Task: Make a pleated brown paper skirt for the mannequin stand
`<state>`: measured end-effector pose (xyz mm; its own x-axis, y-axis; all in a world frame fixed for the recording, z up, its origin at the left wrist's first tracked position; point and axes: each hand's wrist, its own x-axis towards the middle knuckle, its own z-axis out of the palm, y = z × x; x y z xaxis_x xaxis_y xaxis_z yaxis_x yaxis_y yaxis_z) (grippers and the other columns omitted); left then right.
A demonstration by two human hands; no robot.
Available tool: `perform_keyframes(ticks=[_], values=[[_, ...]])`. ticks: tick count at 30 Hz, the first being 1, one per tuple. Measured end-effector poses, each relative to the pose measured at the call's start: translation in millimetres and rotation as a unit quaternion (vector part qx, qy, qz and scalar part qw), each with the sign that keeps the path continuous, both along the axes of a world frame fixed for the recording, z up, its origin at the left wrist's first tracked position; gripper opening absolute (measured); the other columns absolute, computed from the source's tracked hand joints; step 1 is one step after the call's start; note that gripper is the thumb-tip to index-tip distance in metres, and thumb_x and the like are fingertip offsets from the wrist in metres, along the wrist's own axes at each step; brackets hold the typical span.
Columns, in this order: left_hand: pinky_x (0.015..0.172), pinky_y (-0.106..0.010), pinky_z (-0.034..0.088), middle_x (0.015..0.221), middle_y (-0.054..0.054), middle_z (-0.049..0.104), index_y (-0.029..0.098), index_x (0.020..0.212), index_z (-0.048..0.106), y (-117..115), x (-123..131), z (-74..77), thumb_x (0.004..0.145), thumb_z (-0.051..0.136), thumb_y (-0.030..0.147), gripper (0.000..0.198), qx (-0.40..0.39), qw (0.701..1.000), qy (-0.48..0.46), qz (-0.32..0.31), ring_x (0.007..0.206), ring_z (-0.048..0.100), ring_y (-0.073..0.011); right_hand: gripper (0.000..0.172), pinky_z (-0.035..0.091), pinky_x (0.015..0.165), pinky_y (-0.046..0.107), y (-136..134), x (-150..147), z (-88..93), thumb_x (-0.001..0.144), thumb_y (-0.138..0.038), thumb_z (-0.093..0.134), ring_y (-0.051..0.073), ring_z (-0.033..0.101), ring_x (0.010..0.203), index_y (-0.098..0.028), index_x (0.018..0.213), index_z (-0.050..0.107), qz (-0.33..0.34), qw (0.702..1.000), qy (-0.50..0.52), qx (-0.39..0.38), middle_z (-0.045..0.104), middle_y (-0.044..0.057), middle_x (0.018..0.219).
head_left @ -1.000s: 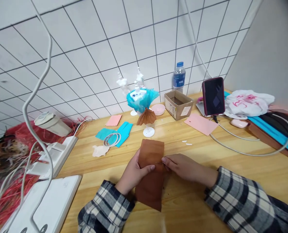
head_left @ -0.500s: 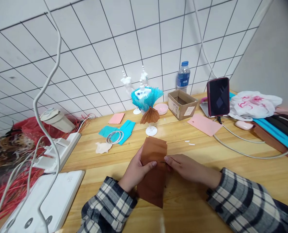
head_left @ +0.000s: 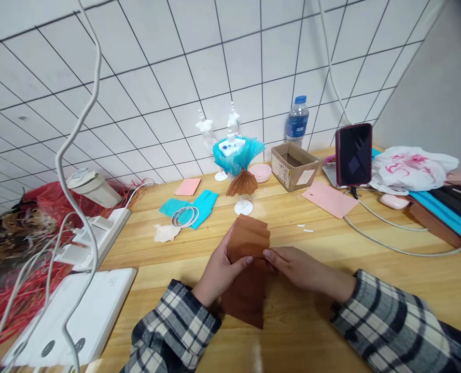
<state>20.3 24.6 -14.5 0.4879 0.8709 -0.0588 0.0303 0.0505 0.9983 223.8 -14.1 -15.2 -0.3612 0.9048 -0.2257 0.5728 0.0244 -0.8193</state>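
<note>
A brown sheet of crepe paper (head_left: 246, 298), creased across its middle, is held low over the wooden table. My left hand (head_left: 227, 264) grips its left edge, thumb lying across the front and fingers hidden behind. At the right edge, my right hand (head_left: 287, 261) pinches the paper at the crease between thumb and forefinger. Beyond the hands stands a small white dress form (head_left: 243, 207) on a round base, wearing ruffled blue crepe paper (head_left: 236, 155) and a pleated brown piece (head_left: 242, 183).
Blue paper pieces (head_left: 206, 207) with white rings (head_left: 184, 216) lie left. Behind are a pink bowl (head_left: 260, 173), cardboard box (head_left: 294, 171) and water bottle (head_left: 297, 122). A propped phone (head_left: 353, 155) and looping cable (head_left: 386, 248) are right; a power strip (head_left: 109, 233) and white box (head_left: 74, 316) sit left.
The camera view has shifted slightly. Both hands keep their hold on the brown crepe paper, and the pleats at its top edge look a little more spread.
</note>
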Motion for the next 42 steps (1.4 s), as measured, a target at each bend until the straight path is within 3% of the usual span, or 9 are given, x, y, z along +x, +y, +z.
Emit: perform_keyframes(ticks=[4,7,16,26,35,42], values=[[0.11,-0.041,0.037,0.149,-0.01,0.042,0.023,0.148,0.029,0,0,0.0,0.075,0.075,0.027,0.087,0.02,0.999,0.002,0.038,0.133,0.045,-0.0292,0.052,0.039,0.07,0.033,2,2,-3.1,0.096,-0.054,0.02,0.019,0.051,0.071,-0.019,0.073,0.051,-0.013,1.0,0.025,-0.013,0.057,0.004,0.073],[0.109,-0.041,0.039,0.148,-0.008,0.044,0.025,0.149,0.027,0,-1,1.0,0.076,0.074,0.028,0.087,0.022,0.998,0.006,0.052,0.132,0.046,-0.0286,0.053,0.038,0.068,0.032,2,3,-4.9,0.096,-0.054,0.02,0.018,0.05,0.069,-0.019,0.074,0.052,-0.016,0.999,0.034,-0.02,0.055,0.004,0.071],[0.108,-0.042,0.039,0.141,-0.011,0.052,0.02,0.144,0.037,-1,1,4.1,0.074,0.075,0.028,0.08,0.014,1.0,0.001,0.022,0.129,0.048,-0.03,0.052,0.036,0.068,0.031,1,2,-3.4,0.096,-0.054,0.019,0.017,0.049,0.069,-0.019,0.072,0.05,-0.007,0.999,0.043,-0.016,0.054,0.003,0.071],[0.108,-0.042,0.04,0.14,-0.012,0.053,0.02,0.144,0.035,-3,2,4.6,0.075,0.075,0.026,0.081,-0.004,1.0,0.005,0.014,0.128,0.049,-0.0299,0.049,0.036,0.068,0.031,1,2,3.1,0.097,-0.052,0.02,0.017,0.048,0.068,-0.02,0.071,0.046,0.008,1.0,0.014,-0.006,0.053,0.003,0.07],[0.107,-0.042,0.041,0.141,-0.011,0.053,0.021,0.144,0.037,-2,2,5.5,0.074,0.076,0.027,0.08,0.001,1.0,-0.003,0.008,0.129,0.049,-0.0298,0.053,0.038,0.067,0.031,1,5,-6.9,0.096,-0.056,0.02,0.016,0.047,0.067,-0.019,0.071,0.048,0.005,0.998,0.042,-0.041,0.051,0.002,0.069],[0.106,-0.044,0.041,0.141,-0.012,0.053,0.021,0.145,0.034,-1,-1,2.7,0.074,0.076,0.028,0.083,-0.021,1.0,-0.013,0.004,0.128,0.049,-0.0314,0.055,0.039,0.066,0.031,1,7,-1.3,0.096,-0.058,0.019,0.016,0.047,0.066,-0.019,0.072,0.05,0.0,0.999,0.036,-0.03,0.051,0.002,0.067]])
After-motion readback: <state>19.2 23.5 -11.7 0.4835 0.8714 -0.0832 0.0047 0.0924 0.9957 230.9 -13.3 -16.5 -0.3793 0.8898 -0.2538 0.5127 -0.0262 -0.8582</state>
